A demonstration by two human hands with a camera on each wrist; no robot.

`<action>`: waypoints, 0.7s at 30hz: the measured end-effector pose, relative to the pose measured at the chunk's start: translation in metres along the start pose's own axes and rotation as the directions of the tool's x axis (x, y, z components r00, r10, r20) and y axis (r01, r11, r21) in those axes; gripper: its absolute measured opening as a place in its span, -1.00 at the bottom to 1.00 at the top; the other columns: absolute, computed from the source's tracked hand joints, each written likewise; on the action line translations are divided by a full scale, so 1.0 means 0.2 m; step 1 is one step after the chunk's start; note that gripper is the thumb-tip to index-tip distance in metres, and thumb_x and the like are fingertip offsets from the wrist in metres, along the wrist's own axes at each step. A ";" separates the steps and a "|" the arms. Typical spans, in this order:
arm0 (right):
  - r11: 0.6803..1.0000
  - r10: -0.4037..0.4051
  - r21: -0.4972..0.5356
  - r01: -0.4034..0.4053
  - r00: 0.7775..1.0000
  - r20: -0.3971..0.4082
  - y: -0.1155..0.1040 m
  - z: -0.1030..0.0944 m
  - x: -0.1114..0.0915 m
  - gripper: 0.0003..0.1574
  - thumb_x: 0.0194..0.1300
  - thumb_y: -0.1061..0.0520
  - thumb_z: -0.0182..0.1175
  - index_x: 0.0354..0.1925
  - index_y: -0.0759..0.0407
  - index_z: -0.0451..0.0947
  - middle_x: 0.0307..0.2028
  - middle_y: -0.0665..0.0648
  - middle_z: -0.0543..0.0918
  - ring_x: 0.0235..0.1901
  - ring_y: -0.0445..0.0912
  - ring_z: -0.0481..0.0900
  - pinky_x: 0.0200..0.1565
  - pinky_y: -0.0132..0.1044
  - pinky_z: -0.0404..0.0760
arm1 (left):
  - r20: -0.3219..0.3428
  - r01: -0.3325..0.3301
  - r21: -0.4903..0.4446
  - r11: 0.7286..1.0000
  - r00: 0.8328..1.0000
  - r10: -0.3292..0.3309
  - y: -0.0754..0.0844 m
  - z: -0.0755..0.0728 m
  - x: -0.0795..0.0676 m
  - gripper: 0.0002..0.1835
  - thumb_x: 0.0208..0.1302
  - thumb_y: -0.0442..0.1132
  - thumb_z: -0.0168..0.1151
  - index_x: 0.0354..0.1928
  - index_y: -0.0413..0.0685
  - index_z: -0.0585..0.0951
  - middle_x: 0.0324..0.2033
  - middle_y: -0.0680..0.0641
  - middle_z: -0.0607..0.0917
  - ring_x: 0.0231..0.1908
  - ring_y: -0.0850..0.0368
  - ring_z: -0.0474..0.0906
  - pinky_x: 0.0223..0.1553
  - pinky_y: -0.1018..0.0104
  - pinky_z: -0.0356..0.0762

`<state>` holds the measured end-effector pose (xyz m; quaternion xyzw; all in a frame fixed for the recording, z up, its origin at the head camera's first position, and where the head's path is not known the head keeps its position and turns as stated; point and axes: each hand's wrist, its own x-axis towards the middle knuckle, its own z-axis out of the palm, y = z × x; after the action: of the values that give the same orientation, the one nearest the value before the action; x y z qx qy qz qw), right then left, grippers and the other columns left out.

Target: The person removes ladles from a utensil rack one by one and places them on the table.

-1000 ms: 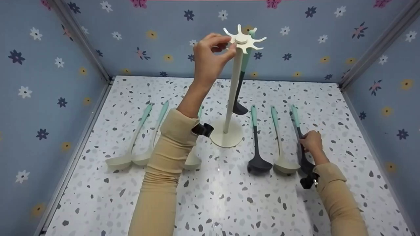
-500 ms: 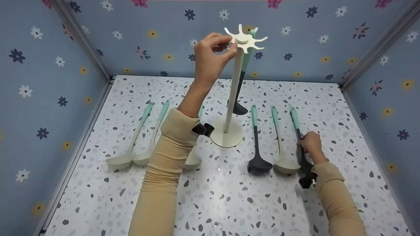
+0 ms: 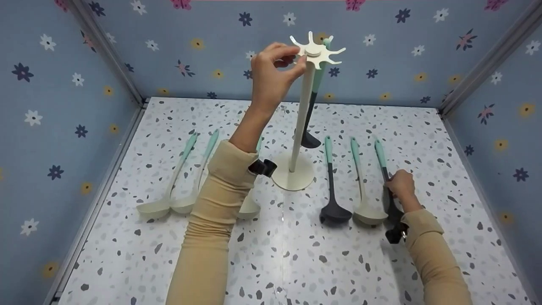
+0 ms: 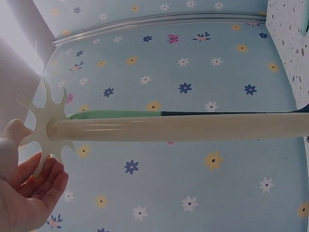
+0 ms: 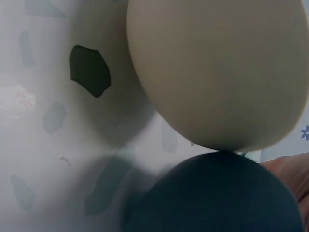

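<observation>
A cream utensil stand [image 3: 301,114] rises from a round base, with a wheel of hooks at its top. My left hand [image 3: 271,76] pinches one side of that hook wheel [image 4: 47,123] between thumb and fingers. From a rear hook hangs a dark ladle [image 3: 312,101] with a mint handle. My right hand [image 3: 401,184] grips the shaft of another dark ladle [image 3: 381,154], the rightmost in the row; the forearm partly covers its bowl. In the right wrist view, this ladle's dark bowl [image 5: 217,193] fills the bottom, right beside a pale ladle's bowl [image 5: 222,72].
Left of the stand lie several pale ladles, among them one at the far left [image 3: 154,208]; the left sleeve partly hides others. Between stand and right hand lie a dark ladle [image 3: 334,212] and a pale ladle [image 3: 369,214]. Flowered walls [image 3: 220,51] surround the speckled table [image 3: 296,262].
The ladle in my right hand has shifted slightly, its handle end moving a little left and nearer, and the right hand has moved slightly left. The left hand keeps its hold on the stand.
</observation>
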<state>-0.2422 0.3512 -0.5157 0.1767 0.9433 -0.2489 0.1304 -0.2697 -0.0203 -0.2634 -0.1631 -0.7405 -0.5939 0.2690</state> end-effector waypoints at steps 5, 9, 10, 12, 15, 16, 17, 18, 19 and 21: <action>1.000 -0.011 0.008 0.011 1.000 -0.013 0.01 0.01 0.00 -0.66 0.05 0.30 0.15 -0.24 0.59 0.43 -0.41 0.39 0.53 -0.65 -0.05 0.52 -0.62 -0.29 0.55 | 0.016 -0.060 0.003 0.998 0.998 0.060 -0.01 -0.01 -0.01 -0.78 0.03 -0.31 0.25 -0.27 -0.28 0.65 -0.38 -0.13 0.59 -0.33 0.06 0.50 -0.22 0.49 0.45; 1.000 0.000 0.021 0.000 1.000 -0.005 0.01 0.01 0.00 -0.64 0.07 0.30 0.15 -0.21 0.59 0.41 -0.39 0.39 0.51 -0.62 -0.04 0.52 -0.59 -0.28 0.55 | 0.025 -0.084 0.012 0.996 0.996 0.084 -0.01 -0.01 -0.01 -0.77 0.04 -0.29 0.23 -0.26 -0.28 0.64 -0.37 -0.12 0.59 -0.32 0.08 0.50 -0.22 0.51 0.44; 1.000 0.007 0.021 -0.007 1.000 -0.003 0.01 0.01 0.00 -0.64 0.07 0.30 0.15 -0.20 0.58 0.41 -0.39 0.37 0.51 -0.60 -0.04 0.52 -0.58 -0.28 0.55 | 0.026 -0.085 0.011 0.996 0.996 0.085 -0.01 -0.01 -0.01 -0.77 0.05 -0.29 0.23 -0.26 -0.29 0.64 -0.36 -0.13 0.59 -0.32 0.08 0.50 -0.22 0.51 0.44; 1.000 0.013 0.024 -0.013 1.000 -0.002 0.01 0.00 0.00 -0.64 0.08 0.30 0.15 -0.19 0.58 0.41 -0.39 0.36 0.50 -0.59 -0.03 0.51 -0.57 -0.28 0.54 | 0.027 -0.078 0.011 0.997 0.997 0.078 -0.01 -0.01 -0.01 -0.77 0.04 -0.29 0.24 -0.26 -0.28 0.64 -0.36 -0.13 0.59 -0.32 0.09 0.50 -0.22 0.51 0.44; 1.000 0.013 0.028 -0.013 1.000 -0.004 0.01 0.00 0.00 -0.64 0.08 0.29 0.16 -0.19 0.57 0.42 -0.42 0.34 0.51 -0.59 -0.04 0.50 -0.58 -0.28 0.53 | 0.017 -0.045 0.005 0.999 0.999 0.045 -0.01 -0.01 0.00 -0.78 0.02 -0.30 0.26 -0.26 -0.27 0.64 -0.36 -0.13 0.59 -0.32 0.10 0.50 -0.22 0.52 0.44; 1.000 0.015 0.026 -0.014 1.000 -0.005 0.01 0.00 -0.01 -0.64 0.08 0.29 0.16 -0.20 0.57 0.42 -0.43 0.33 0.51 -0.59 -0.04 0.50 -0.59 -0.27 0.53 | 0.013 -0.031 0.003 1.000 0.999 0.031 -0.01 0.00 0.00 -0.78 0.01 -0.31 0.27 -0.27 -0.27 0.65 -0.36 -0.13 0.59 -0.32 0.10 0.50 -0.22 0.53 0.44; 1.000 0.018 0.021 -0.018 1.000 -0.003 0.01 0.00 -0.01 -0.64 0.09 0.28 0.16 -0.20 0.56 0.42 -0.43 0.33 0.51 -0.59 -0.04 0.50 -0.59 -0.26 0.52 | 0.008 -0.017 0.001 1.000 1.000 0.017 -0.01 0.00 0.00 -0.78 0.00 -0.31 0.28 -0.27 -0.26 0.65 -0.36 -0.13 0.59 -0.32 0.10 0.50 -0.22 0.54 0.44; 1.000 0.021 0.014 -0.021 1.000 -0.005 0.01 -0.01 -0.01 -0.64 0.09 0.27 0.16 -0.19 0.55 0.42 -0.43 0.32 0.51 -0.58 -0.03 0.49 -0.59 -0.26 0.52 | 0.004 -0.006 -0.002 1.000 1.000 0.006 -0.01 0.00 0.00 -0.79 -0.01 -0.32 0.29 -0.28 -0.25 0.65 -0.36 -0.12 0.59 -0.32 0.10 0.50 -0.23 0.54 0.44; 1.000 0.019 0.003 -0.019 1.000 -0.011 0.00 -0.01 -0.01 -0.63 0.09 0.26 0.17 -0.19 0.55 0.42 -0.42 0.33 0.51 -0.55 -0.02 0.49 -0.57 -0.25 0.52 | -0.002 -0.007 -0.004 1.000 1.000 0.007 -0.01 0.00 0.00 -0.79 -0.02 -0.33 0.29 -0.28 -0.26 0.65 -0.37 -0.13 0.59 -0.33 0.09 0.51 -0.23 0.54 0.44; 1.000 0.006 -0.015 -0.007 1.000 -0.029 -0.01 -0.02 -0.02 -0.61 0.10 0.23 0.17 -0.18 0.55 0.43 -0.38 0.36 0.52 -0.50 0.03 0.50 -0.52 -0.21 0.52 | -0.006 0.001 -0.005 1.000 1.000 -0.001 -0.01 0.01 0.00 -0.80 -0.03 -0.34 0.30 -0.29 -0.25 0.65 -0.37 -0.12 0.60 -0.34 0.11 0.50 -0.23 0.53 0.45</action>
<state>-0.2400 0.3508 -0.5092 0.1823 0.9464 -0.2387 0.1189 -0.2713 -0.0196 -0.2643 -0.1616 -0.7383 -0.5963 0.2705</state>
